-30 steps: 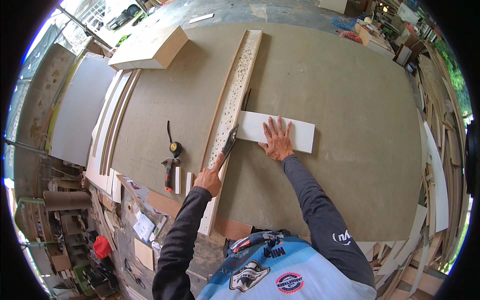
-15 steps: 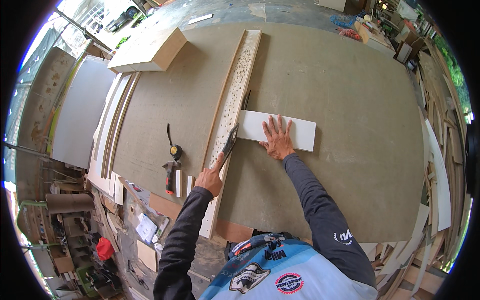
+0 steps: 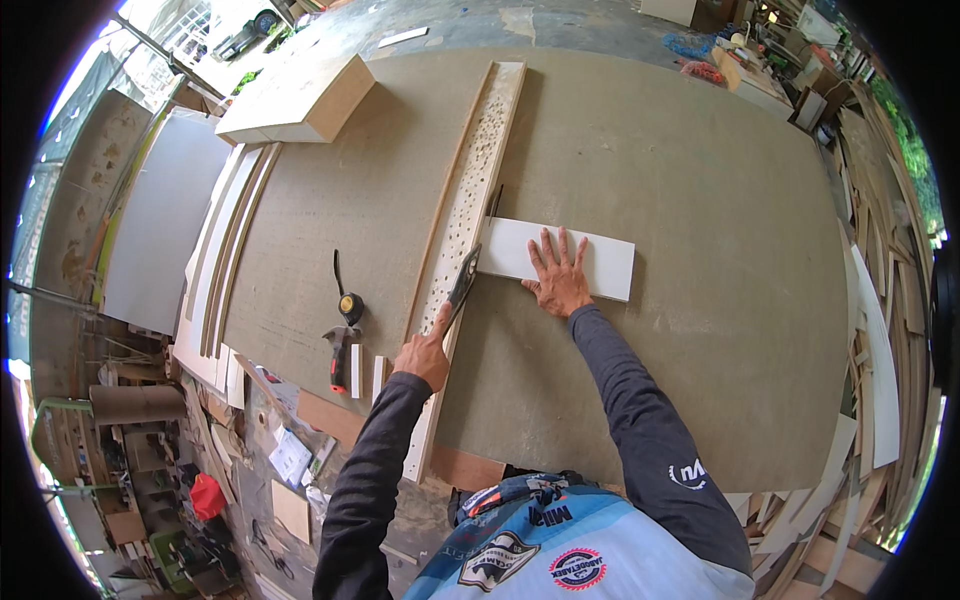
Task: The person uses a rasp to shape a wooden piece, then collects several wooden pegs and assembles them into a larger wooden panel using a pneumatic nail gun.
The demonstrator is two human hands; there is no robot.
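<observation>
My right hand [image 3: 563, 280] lies flat, fingers spread, on a white rectangular panel [image 3: 608, 262]. The panel's left end meets the edge of a long pale board [image 3: 478, 150] dotted with holes or dark spots. At that board, my left hand [image 3: 424, 360] is closed, its index finger stretched along a dark narrow tool [image 3: 464, 280] whose exact kind I cannot make out. The tool's far end is by the panel's left end. A thin dark piece [image 3: 495, 200] sticks out beyond the panel; whether it belongs to the tool is unclear.
Left of the long board lie a tape measure [image 3: 350, 306], a hammer [image 3: 338, 358] and two short white strips [image 3: 357, 371] on the large brown worktable [image 3: 690, 180]. A wooden box [image 3: 300, 100] stands at the far left. Long strips [image 3: 235, 250] line the left edge; scrap timber [image 3: 880, 300] is piled right.
</observation>
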